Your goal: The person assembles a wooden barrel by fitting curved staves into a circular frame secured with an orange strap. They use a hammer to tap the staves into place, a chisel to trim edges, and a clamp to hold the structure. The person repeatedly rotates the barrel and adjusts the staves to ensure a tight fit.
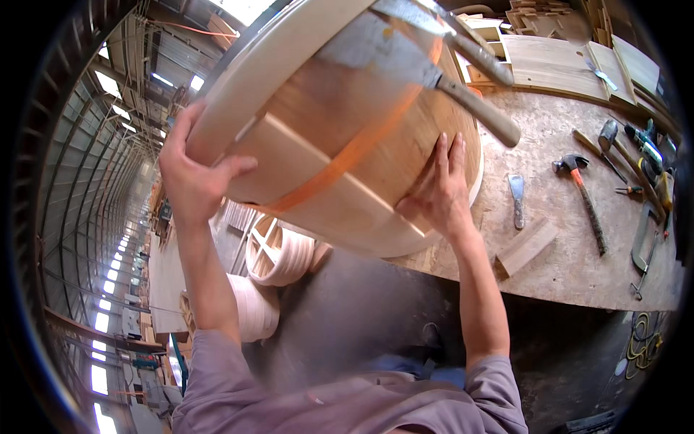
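Observation:
A large round wooden drum-like body (pixel 405 163) is tilted up at the near edge of the workbench. My left hand (pixel 195 163) wraps round its pale thick rim (pixel 264 72), thumb on the near side. My right hand (pixel 442 189) lies flat against the body's curved side, fingers stretched out and holding nothing. An orange strap (pixel 325 177) runs round the body. Against the wood near the strap lies a broad metal blade with a wooden handle (pixel 481 112). A second wooden-handled tool (pixel 481 59) lies beyond it; how the blades are held there I cannot tell.
On the workbench (pixel 535 173) to the right are a putty knife (pixel 516 201), a wood block (pixel 526 247), a claw hammer (pixel 580 192), a mallet (pixel 611 137) and a C-clamp (pixel 643 246). Boards (pixel 557 69) stand behind. Round wooden pieces (pixel 278 249) sit below left.

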`<state>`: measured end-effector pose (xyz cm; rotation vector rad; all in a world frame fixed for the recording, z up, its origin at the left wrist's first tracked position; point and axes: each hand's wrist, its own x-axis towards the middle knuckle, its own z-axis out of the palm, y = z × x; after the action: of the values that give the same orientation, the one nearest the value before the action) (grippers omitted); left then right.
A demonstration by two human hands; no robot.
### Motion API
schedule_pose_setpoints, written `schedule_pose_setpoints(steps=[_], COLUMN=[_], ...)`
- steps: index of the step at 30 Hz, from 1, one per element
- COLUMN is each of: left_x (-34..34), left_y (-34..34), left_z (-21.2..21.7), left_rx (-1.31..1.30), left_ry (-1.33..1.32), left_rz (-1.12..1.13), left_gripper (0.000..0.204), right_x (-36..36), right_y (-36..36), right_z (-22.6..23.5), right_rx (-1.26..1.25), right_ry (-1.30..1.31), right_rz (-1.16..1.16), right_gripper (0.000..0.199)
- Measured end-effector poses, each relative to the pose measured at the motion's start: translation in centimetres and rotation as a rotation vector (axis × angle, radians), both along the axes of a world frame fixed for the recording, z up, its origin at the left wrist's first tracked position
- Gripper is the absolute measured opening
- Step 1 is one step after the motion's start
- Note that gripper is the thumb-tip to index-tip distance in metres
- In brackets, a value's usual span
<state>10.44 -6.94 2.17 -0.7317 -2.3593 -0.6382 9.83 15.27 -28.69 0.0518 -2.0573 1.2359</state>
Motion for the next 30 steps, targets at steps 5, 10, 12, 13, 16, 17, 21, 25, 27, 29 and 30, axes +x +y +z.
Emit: schedule_pose_setpoints(steps=[5,10,12,13,16,17,21,25,27,29,30], left_x=[0.1,-0.4,-1.4,-1.9,-2.7,-2.5,-1.7,-2.2,-2.6,-2.7,-2.8], left_y=[0.1,-4.7,-6.0,-6.4,-6.8,-6.7,-4.4,-1.7,-1.2,-1.1,-1.0], left_z=[-0.4,0.2,-0.4,-0.7,-1.0,-1.0,-0.9,-1.8,-2.1,-2.2,-2.2], left_rx=[-0.117,0.151,0.111,0.086,0.044,0.03,-0.141,-0.1,-0.083,-0.155,-0.037], left_ry=[0.13,0.013,0.12,0.178,0.291,0.243,0.304,0.632,0.696,0.712,0.695], left_rz=[-0.095,-0.244,-0.132,-0.117,-0.022,0.035,0.092,0.115,0.103,0.105,0.089], left_gripper=[0.07,0.05,0.061,0.057,0.05,0.05,0.049,0.037,0.033,0.031,0.031], right_x=[3.5,12.6,14.2,14.6,13.5,12.8,10.4,11.8,13.8,15.8,16.5], right_y=[10.1,24.9,29.3,30.9,34.7,35.8,38.9,37.5,35.3,32.5,31.2], right_z=[-4.4,-12.1,-14.9,-16.1,-18.6,-18.9,-16.8,-9.2,-4.1,1.3,4.1], right_rx=[0.152,0.641,0.643,0.704,0.754,0.683,-0.332,-0.415,-0.17,-0.173,-0.288], right_ry=[-0.139,-0.873,-1.079,-1.134,-1.024,-1.082,-1.159,-1.066,-0.842,-0.559,-0.518], right_rz=[0.018,-0.766,-0.646,-0.565,-0.597,-0.524,-0.219,-0.174,-0.294,-0.239,-0.167], right_gripper=[0.067,0.065,0.063,0.058,0.044,0.04,0.015,0.028,0.024,0.015,0.015])
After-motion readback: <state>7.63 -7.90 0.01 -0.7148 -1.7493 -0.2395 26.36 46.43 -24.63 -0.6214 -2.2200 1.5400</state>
